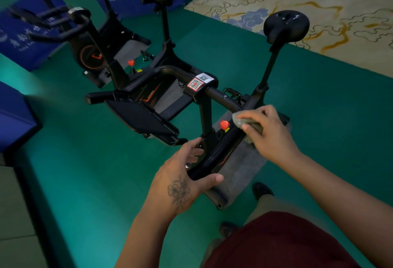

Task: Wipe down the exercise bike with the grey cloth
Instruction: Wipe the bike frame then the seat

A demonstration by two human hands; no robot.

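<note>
Both arms reach up from the bottom of the frame. The left hand point(182, 184), at lower centre, has thumb and fingers curled round a dark bar. The right hand point(269, 131), right of centre, pinches a wadded cloth, palm down.

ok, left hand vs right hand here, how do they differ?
The right hand grips the grey cloth and presses it on the bike handlebar; the left hand holds no cloth. The left hand is wrapped round the end of the near bar, thumb on its underside, nearer the camera; the right hand sits farther along. Both touch the same bike.
</note>
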